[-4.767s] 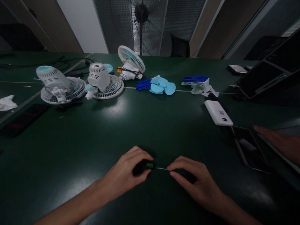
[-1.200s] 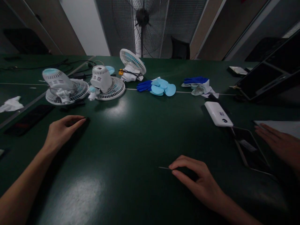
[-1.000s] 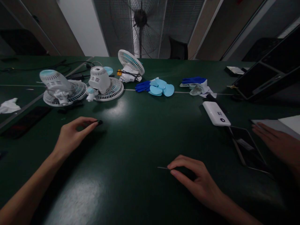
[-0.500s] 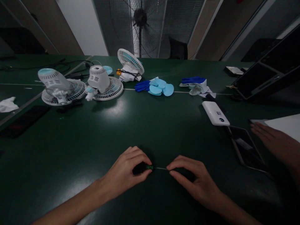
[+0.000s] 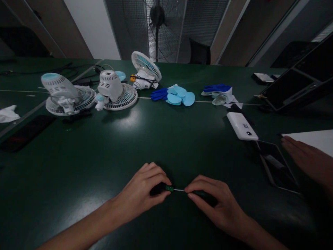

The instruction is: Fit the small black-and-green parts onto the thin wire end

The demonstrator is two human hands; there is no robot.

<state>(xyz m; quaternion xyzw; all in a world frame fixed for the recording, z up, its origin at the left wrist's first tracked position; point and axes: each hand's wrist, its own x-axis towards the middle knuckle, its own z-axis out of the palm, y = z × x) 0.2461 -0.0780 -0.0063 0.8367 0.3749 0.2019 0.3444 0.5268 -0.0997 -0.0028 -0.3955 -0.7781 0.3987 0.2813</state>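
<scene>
Low in the middle of the head view, my left hand (image 5: 145, 192) pinches a small green piece (image 5: 169, 188) with pale marks between thumb and fingers. A thin, straight silvery rod (image 5: 179, 190) runs from that piece toward the right. My right hand (image 5: 212, 199) has thumb and fingertips closed on the rod's other end. Both hands are just above or resting on the dark green table (image 5: 156, 146); I cannot tell which. The shadowed hollows inside both hands hide whatever else is there.
White fan parts (image 5: 111, 88) stand at the back left. Light-blue fan blades (image 5: 180, 95) lie beside blue-and-white gloves (image 5: 218, 93). To the right are a white power bank (image 5: 241, 125), a dark-screened phone (image 5: 278, 165), white paper (image 5: 312, 139) and another person's hand (image 5: 307, 156).
Both hands have shifted slightly toward the right and down in view, still gripping the green piece and rod. The green piece shows a little more clearly. The scene has moved slightly with the head.
</scene>
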